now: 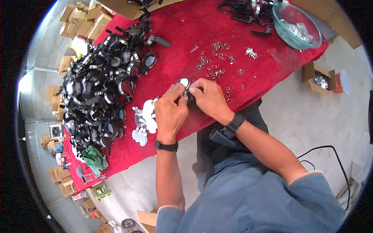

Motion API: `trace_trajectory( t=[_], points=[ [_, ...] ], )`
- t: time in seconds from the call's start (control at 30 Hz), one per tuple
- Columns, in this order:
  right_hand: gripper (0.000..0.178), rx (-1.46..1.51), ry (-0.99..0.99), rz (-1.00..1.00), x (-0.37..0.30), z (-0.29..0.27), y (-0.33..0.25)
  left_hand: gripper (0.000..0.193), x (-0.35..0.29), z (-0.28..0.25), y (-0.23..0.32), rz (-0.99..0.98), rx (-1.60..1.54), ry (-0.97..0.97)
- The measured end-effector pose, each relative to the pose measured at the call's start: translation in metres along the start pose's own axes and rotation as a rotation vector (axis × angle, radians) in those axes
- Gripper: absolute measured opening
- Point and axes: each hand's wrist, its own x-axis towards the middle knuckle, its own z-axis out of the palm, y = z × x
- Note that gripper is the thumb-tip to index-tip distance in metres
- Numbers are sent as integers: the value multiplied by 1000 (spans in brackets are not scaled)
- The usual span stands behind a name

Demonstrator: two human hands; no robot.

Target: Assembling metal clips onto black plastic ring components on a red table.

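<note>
Red cloth covers the tabletop (175,42), above whose near side the left hand (173,108) pinches a small round black-rimmed disc with a white face (185,82); the right hand (210,98) has thumb and forefinger pressed together at the disc's right edge, anything between them hidden. Flat white rounded pieces (148,110) and heaped black-and-silver ring-shaped parts (97,85) lie left, small bent metal clips (217,72) ahead.

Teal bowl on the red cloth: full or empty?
Partly full: crumpled clear plastic lies inside the teal bowl; bare inner wall shows beyond it.
</note>
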Motion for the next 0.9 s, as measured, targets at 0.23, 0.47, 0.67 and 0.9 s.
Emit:
trace_trajectory(
  t=[0.23, 0.47, 0.67, 0.9],
  points=[
    [19, -22, 96, -65, -3, 10, 5, 28, -2, 9, -1, 41, -48, 96],
    [19, -55, -17, -13, 5, 3, 3, 34, -4, 9, -5, -18, -20, 47],
    [18, -5, -44, -162, 0, -3, 12, 36, -6, 8, -9, -97, -135, 25],
    [15, 35, 9, -67, -5, -3, 13, 36, -3, 6, -2, -144, -152, 2]
  ],
)
